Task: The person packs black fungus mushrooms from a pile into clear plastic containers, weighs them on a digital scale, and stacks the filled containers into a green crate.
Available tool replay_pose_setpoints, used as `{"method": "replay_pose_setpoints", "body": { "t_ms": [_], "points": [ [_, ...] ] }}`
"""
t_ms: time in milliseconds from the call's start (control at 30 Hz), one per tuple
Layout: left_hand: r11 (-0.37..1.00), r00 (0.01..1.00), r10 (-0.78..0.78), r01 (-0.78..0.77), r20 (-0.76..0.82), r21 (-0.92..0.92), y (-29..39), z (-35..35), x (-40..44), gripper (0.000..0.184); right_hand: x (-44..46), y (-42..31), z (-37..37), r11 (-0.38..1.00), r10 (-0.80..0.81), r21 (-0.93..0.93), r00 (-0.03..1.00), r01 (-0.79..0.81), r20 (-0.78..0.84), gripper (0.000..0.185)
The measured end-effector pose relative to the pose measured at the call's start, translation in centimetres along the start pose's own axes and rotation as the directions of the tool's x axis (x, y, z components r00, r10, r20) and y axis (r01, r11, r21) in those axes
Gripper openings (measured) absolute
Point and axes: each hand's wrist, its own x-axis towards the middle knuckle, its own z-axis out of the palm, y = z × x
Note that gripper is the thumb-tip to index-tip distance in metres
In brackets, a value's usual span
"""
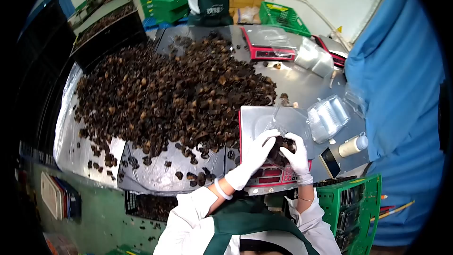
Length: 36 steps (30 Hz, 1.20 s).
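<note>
Both my hands wear white gloves and are over the near digital scale [252, 118], which has a silver plate and red body. My left hand [258, 152] curls around the left side of a clump of dark brown mushroom pieces [282, 152]. My right hand [297, 153] cups the same clump from the right, fingers bent inward. Clear plastic [275, 125] shows just beyond my fingertips; whether it is a tray or a lid I cannot tell. Part of the clump is hidden by my fingers. Left of the scale spreads a large heap of mushroom pieces [174, 94].
Clear plastic trays [328, 118], a phone [330, 163] and a bottle [353, 146] lie right of the scale. Another red scale [269, 42] stands farther back. Green crates [351, 208] are stacked below right. Across the table stands a person in a dark apron [212, 0].
</note>
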Motion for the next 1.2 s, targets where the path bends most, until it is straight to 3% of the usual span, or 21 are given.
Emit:
{"method": "replay_pose_setpoints", "body": {
  "t_ms": [33,100,167,200,300,400,433,467,500,533,633,700,767,833,900,1000,1067,1100,1167,1200],
  "points": [
    [0.99,0.991,-0.116,0.121,0.066,-0.067,0.6,-1.2,0.1,0.025,0.0,-0.1,-0.2,0.999,0.003,-0.042,1.0,-0.003,0.002,0.044],
    [0.976,0.979,-0.201,0.199,0.019,0.088,3.5,-5.6,-1.2,0.025,0.1,-0.8,-0.9,0.993,-0.076,-0.09,0.997,0.073,-0.029,0.039],
    [0.971,0.978,-0.097,0.134,-0.183,0.2,4.7,-11.2,-3.1,0.028,0.0,-1.1,-1.5,0.971,-0.145,-0.204,0.985,0.123,-0.095,0.033],
    [0.941,0.937,-0.085,0.187,-0.338,0.283,5.2,-13.9,-4.8,0.03,0.0,-1.7,-1.7,0.963,-0.172,-0.233,0.976,0.139,-0.13,0.03],
    [0.876,0.714,-0.124,0.406,-0.689,0.262,2.7,-21.8,-12.0,0.028,0.0,-4.2,-1.0,0.995,-0.083,-0.056,0.991,0.077,-0.108,0.023],
    [0.814,0.583,-0.098,0.514,-0.807,0.273,1.2,-25.2,-18.7,0.026,-0.9,-6.6,3.1,0.99,-0.124,0.085,0.978,0.111,0.166,0.02],
    [0.776,0.545,-0.119,0.573,-0.83,0.265,0.8,-25.4,-20.5,0.026,-1.3,-7.1,5.2,0.988,-0.044,0.155,0.953,-0.003,0.299,0.019],
    [0.787,0.507,-0.181,0.588,-0.843,0.186,0.3,-25.3,-21.7,0.023,-1.5,-8.0,7.5,0.985,-0.079,0.175,0.923,0.013,0.377,0.017],
    [0.772,0.497,-0.198,0.61,-0.845,0.178,0.2,-24.9,-22.4,0.023,-1.8,-7.4,10.4,0.966,-0.227,0.205,0.901,0.159,0.37,0.015],
    [0.742,0.54,-0.156,0.617,-0.827,0.263,0.0,-24.6,-22.9,0.023,-2.2,-7.1,12.9,0.965,-0.234,0.211,0.878,0.157,0.418,0.016],
    [0.641,0.691,-0.088,0.591,-0.718,0.49,-1.2,-24.4,-23.5,0.025,-3.2,-6.2,18.5,0.893,-0.421,0.058,0.785,0.445,0.455,0.03],
    [0.578,0.821,-0.073,0.497,-0.566,0.647,-1.3,-24.0,-22.3,0.029,-4.1,-6.9,20.6,0.852,-0.377,-0.133,0.77,0.507,0.515,0.035],
    [0.53,0.899,-0.038,0.388,-0.436,0.754,-2.0,-23.4,-21.2,0.039,-4.4,-6.2,22.1,0.825,-0.378,-0.179,0.759,0.536,0.531,0.029],
    [0.537,0.958,-0.044,0.262,-0.284,0.802,-3.0,-23.1,-20.4,0.05,-4.3,-4.3,23.3,0.881,-0.225,-0.232,0.797,0.412,0.56,0.02],
    [0.498,0.979,-0.106,0.205,-0.175,0.843,-3.4,-23.0,-20.2,0.053,-3.8,-4.0,23.7,0.981,-0.184,0.015,0.903,0.194,0.388,0.013],
    [0.502,0.992,-0.093,0.121,-0.086,0.856,-2.9,-23.0,-20.0,0.055,-3.9,-11.5,23.8,0.973,-0.101,0.232,0.904,0.002,0.416,0.018],
    [0.459,0.997,-0.078,0.058,-0.025,0.886,-4.0,-23.5,-20.4,0.05,-5.7,-16.2,24.6,0.868,-0.296,0.487,0.688,-0.096,0.663,0.028],
    [0.423,0.999,-0.052,0.024,-0.002,0.906,-4.5,-23.8,-20.4,0.044,-7.0,-17.1,25.5,0.892,-0.193,0.356,0.478,-0.278,0.857,0.033],
    [0.556,0.999,-0.004,-0.031,0.039,0.831,-5.1,-25.0,-20.8,0.037,-7.4,-17.6,25.4,0.94,-0.315,0.331,0.587,0.084,0.746,0.038],
    [0.581,0.999,-0.041,-0.001,0.031,0.814,-5.8,-25.5,-21.0,0.037,-7.2,-16.3,25.5,0.949,-0.312,0.252,0.685,0.19,0.659,0.045]
  ]
}}
